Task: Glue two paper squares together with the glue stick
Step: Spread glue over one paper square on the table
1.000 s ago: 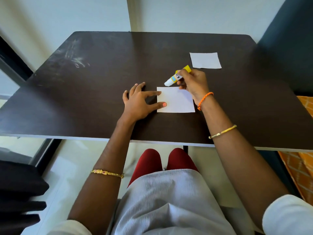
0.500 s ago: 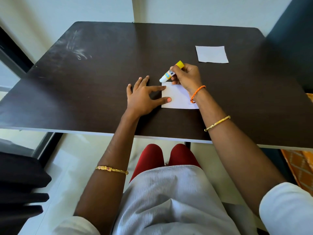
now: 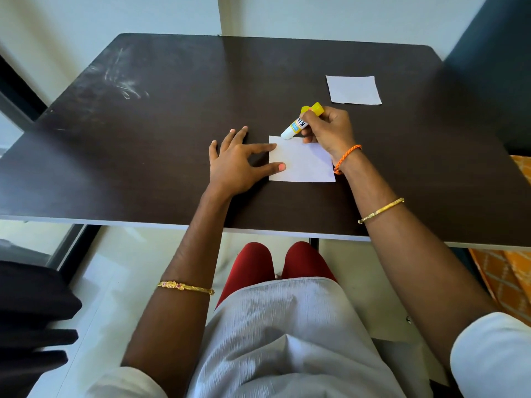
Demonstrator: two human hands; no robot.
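Since a second ago the right hand (image 3: 327,130) has carried the glue stick (image 3: 300,122) leftward along the far edge of the near paper square (image 3: 304,163), so its white tip now sits at that sheet's far-left corner instead of hovering beyond the far edge. The fingers are clamped round the stick's barrel, yellow end tilted up and away, long axis slanting down toward the left. The left hand (image 3: 235,162) lies flat on the dark tabletop (image 3: 172,110), fingers spread, holding nothing; its thumb and forefinger press the sheet's left edge, pinning it. Whether the tip actually touches paper cannot be told from here. The second paper square (image 3: 353,89) lies untouched toward the tabletop's far-right corner, well apart from the first and beyond the right hand, which is clearly the nearer one to fetch it. Judging by this, spreading glue has barely begun; the next stroke should likely run from that corner back across the sheet, toward the right wrist.
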